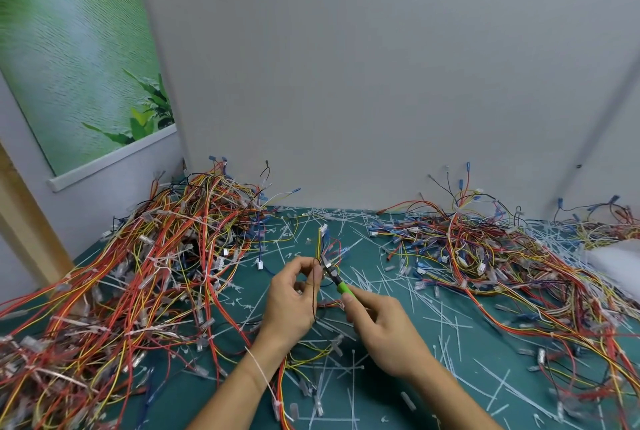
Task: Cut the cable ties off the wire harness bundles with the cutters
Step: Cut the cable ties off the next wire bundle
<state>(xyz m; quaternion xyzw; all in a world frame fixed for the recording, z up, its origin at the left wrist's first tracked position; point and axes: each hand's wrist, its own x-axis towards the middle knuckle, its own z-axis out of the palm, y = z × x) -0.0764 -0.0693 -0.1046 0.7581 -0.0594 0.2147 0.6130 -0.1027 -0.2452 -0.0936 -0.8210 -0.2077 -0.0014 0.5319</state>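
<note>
At centre, left hand [291,301] fingers pinch a harness [323,249]; right hand [384,329] fingers wrap the cutters [341,286], tips at it. Cut ties [446,322] litter the counter [381,405]. The pile at 9 o'clock [138,273] looks still tied, so perhaps half remains.

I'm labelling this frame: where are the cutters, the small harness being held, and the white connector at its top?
cutters [344,288]: head view, on the green handle.
held harness [318,245]: head view, on its upright yellow wire.
white connector [323,229]: head view, on the connector's body.
</note>
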